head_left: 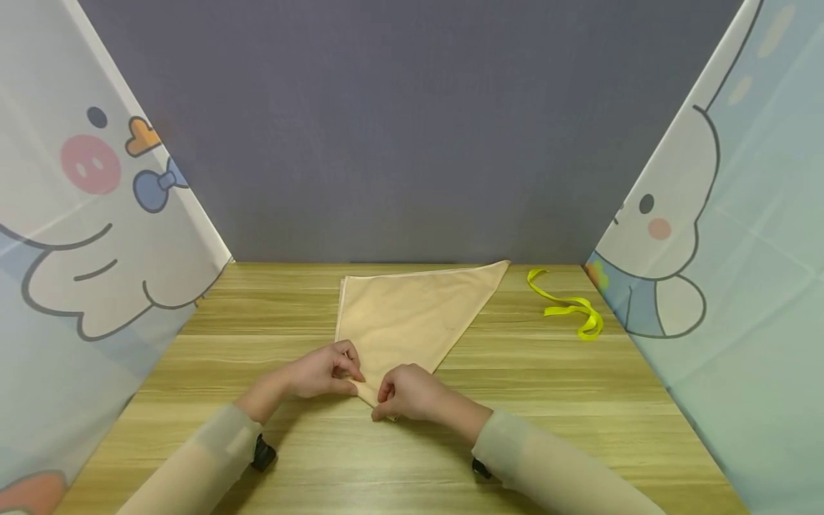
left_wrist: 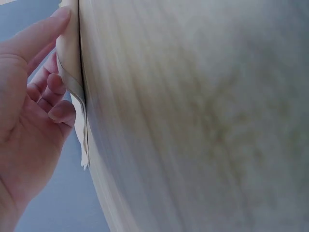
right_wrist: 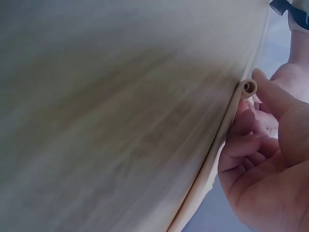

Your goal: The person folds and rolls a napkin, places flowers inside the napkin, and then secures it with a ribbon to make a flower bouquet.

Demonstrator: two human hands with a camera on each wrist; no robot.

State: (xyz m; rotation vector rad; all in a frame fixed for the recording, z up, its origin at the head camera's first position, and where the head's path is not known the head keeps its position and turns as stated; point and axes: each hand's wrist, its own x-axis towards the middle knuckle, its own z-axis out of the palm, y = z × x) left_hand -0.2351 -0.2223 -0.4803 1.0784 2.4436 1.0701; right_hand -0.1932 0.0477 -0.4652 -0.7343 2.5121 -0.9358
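A beige cloth, folded in layers to a roughly triangular shape, lies flat on the wooden table. Its near edge is turned up into a narrow roll. My left hand pinches the left part of that roll between thumb and fingers. At the roll's right part, my right hand grips it the same way, fingers curled. Seen from the right wrist, the roll's open end shows as a small spiral by the thumb. The left wrist view has the left thumb along the cloth's folded edge.
A bright yellow ribbon lies loosely curled at the table's back right. The wooden table ends at a grey back panel. Cartoon-printed cloth walls flank both sides.
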